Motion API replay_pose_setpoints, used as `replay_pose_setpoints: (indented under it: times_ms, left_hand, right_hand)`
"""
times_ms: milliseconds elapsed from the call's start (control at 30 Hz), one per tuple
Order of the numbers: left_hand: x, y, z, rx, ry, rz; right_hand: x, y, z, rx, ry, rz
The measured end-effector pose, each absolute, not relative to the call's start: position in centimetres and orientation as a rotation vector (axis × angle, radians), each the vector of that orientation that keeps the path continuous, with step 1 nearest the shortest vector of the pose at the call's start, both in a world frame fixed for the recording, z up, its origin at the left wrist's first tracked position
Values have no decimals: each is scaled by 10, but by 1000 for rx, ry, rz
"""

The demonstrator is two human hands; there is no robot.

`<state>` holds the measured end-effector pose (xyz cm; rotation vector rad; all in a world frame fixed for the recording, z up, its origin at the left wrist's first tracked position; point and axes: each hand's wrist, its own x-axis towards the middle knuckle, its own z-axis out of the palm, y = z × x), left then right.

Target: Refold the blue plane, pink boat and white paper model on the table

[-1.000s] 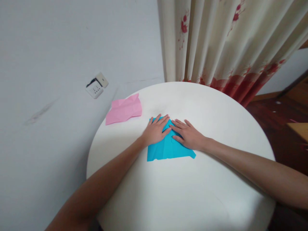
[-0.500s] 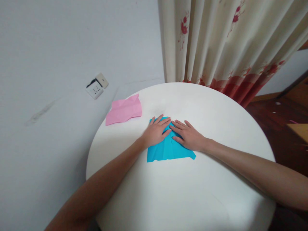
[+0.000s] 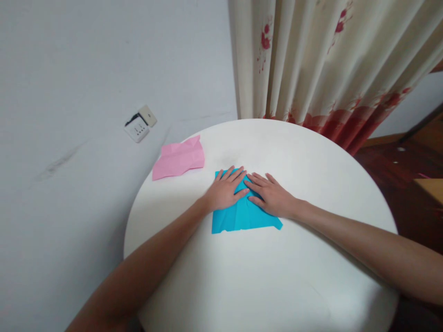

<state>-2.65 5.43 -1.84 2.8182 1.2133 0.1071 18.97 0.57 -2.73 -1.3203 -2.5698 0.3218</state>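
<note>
A creased sheet of blue paper (image 3: pixel 238 219) lies flat on a round white table, its near edge uneven and a small tab sticking out at the near right corner. My left hand (image 3: pixel 226 190) rests palm down on the paper's left part, fingers spread. On the right part lies my right hand (image 3: pixel 268 193), also flat, with fingers stretched toward the left hand. The fingertips of both hands are close together near the far edge. The hands cover much of the sheet's upper half.
Wrinkled pink paper (image 3: pixel 180 159) lies at the table's far left edge. The white table (image 3: pixel 263 276) stands by a pale wall with a socket (image 3: pixel 137 129) on it. A cream and red floral curtain (image 3: pixel 304 69) hangs behind the table.
The fingers of my left hand have spread slightly more apart on the blue paper. My right hand and both papers look the same.
</note>
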Motion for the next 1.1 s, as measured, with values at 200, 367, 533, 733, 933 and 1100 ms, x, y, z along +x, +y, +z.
replay_pose_setpoints:
  times_ms: [200,367,533,733,933,1100]
  left_hand:
    - [-28,56,-21,2811,1206,122]
    - [-26,52,-17,2841,1178,122]
    - [-22,46,-14,2907,1173,119]
    - [-24,48,-18,2850,1198,97]
    - [-28,52,-22,2814,1174,122]
    - [-27,52,-23,2805,1169,133]
  right_hand:
    - [190,6,-27,-1327,-2577,310]
    - [189,6,-26,-1323,-2584,325]
    - [189,6,-26,-1327,-2587,325]
    - [189,6,-26,-1326,-2579,329]
    - [189,7,-27,-1322,-2579,334]
    - [189,7,-27,-1334,-2585,332]
